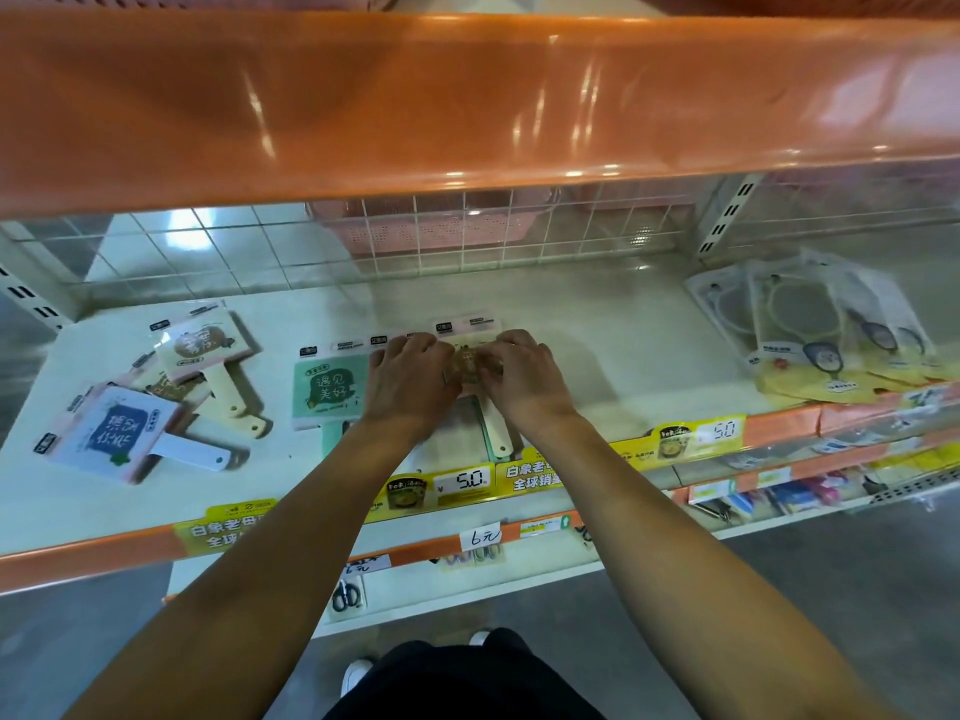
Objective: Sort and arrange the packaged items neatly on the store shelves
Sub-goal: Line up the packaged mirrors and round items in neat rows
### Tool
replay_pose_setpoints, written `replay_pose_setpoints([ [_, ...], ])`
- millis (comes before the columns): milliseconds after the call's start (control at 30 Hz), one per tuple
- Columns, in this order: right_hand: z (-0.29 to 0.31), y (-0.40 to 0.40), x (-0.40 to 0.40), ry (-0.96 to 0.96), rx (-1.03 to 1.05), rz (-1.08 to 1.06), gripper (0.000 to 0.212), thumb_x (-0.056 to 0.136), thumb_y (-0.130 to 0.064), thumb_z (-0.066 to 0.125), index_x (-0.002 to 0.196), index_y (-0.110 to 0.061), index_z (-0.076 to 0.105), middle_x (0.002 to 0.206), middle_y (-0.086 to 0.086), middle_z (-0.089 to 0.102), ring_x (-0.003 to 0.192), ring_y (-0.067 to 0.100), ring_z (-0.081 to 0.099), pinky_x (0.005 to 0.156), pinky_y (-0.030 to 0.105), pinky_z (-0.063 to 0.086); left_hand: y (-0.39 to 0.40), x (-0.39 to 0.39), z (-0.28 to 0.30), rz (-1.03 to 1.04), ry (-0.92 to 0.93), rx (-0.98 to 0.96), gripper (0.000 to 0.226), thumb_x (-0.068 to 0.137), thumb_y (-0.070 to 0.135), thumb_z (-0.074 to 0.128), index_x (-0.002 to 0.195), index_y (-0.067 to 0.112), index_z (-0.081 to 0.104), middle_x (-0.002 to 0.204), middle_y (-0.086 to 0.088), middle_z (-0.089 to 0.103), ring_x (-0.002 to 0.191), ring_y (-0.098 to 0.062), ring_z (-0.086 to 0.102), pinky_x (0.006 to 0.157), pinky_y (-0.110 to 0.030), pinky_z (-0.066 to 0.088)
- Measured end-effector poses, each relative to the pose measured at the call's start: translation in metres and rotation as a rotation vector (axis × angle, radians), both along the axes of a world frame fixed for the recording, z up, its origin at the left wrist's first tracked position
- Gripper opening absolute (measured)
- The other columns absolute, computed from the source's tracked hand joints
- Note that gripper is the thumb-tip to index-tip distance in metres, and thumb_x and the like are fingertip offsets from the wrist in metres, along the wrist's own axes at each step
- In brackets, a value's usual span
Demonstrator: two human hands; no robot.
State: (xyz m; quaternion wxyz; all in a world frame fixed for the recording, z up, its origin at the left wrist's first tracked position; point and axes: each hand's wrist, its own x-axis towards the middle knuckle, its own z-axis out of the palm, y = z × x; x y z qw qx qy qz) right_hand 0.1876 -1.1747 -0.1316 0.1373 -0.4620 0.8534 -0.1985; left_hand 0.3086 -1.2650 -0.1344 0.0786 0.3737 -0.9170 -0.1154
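Observation:
On the white shelf (597, 324), both hands rest on a cream-handled packaged mirror (470, 363) at the middle. My left hand (410, 376) lies over its left side with fingers curled at the pack's top edge. My right hand (524, 374) covers its right side, fingertips bent onto the pack. Just left of it lies a green packaged mirror (327, 387). A loose pile at the far left holds a blue-and-pink pack (122, 433) and a cream pack (208, 350), lying askew.
Yellow packs with round items (821, 330) overlap at the shelf's right end. An orange upper shelf (467, 106) overhangs close above. A wire grid (467, 231) backs the shelf. Price tags (462, 483) line the front edge. Lower shelves carry scissors (345, 595).

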Motion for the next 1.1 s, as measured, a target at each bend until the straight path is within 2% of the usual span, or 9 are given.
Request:
replay_pose_setpoints([
  [1100, 0.0009, 0.0052, 0.0083, 0.004, -0.017, -0.023, 0.034, 0.095, -0.027, 0.057, 0.128, -0.023, 0.062, 0.139, 0.001, 0.046, 0.120, 0.028, 0.046, 0.095, 0.036, 0.044, 0.0032, 0.0043, -0.0048, 0.007, 0.036, -0.001, 0.035, 0.089, 0.037, 0.057, 0.122, 0.024, 0.060, 0.132, 0.002, 0.055, 0.122, -0.028, 0.045, 0.096, -0.042, 0.034],
])
